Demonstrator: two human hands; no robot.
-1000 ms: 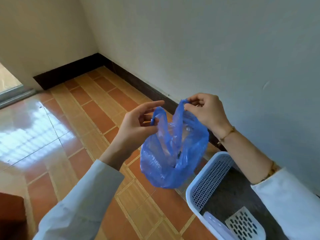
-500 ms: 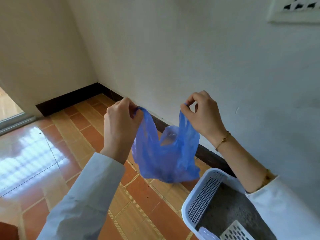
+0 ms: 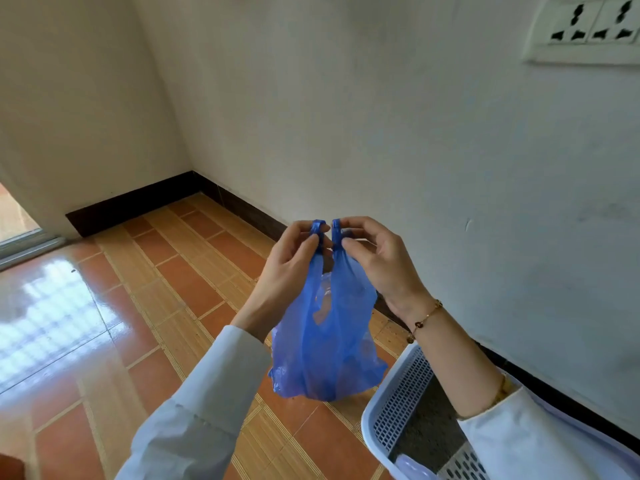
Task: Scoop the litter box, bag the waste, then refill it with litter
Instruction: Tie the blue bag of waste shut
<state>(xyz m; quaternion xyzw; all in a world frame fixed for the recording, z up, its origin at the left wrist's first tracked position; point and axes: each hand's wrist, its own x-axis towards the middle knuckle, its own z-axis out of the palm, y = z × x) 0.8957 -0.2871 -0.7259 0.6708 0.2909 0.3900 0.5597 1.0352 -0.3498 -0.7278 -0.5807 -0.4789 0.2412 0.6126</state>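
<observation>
A blue plastic bag (image 3: 325, 355) hangs in the air in front of me, its bottom bulging with something I cannot make out. My left hand (image 3: 291, 268) pinches the bag's left handle and my right hand (image 3: 377, 261) pinches the right handle. The two handles stand side by side, almost touching, above the bag's mouth. At the lower right sits the white litter box (image 3: 398, 403) with slotted walls and grey litter (image 3: 433, 431) inside. A white slotted scoop (image 3: 464, 465) lies in it at the frame's bottom edge, partly hidden by my right sleeve.
The floor (image 3: 180, 299) is glossy orange tile. A white wall (image 3: 415, 150) with a dark baseboard runs close behind the litter box, and a double socket (image 3: 588, 26) sits high on it. A doorway threshold (image 3: 27, 244) lies at the far left.
My hands have drawn together, bringing the two handles from wide apart to side by side. The bag's mouth has narrowed and the bag hangs longer.
</observation>
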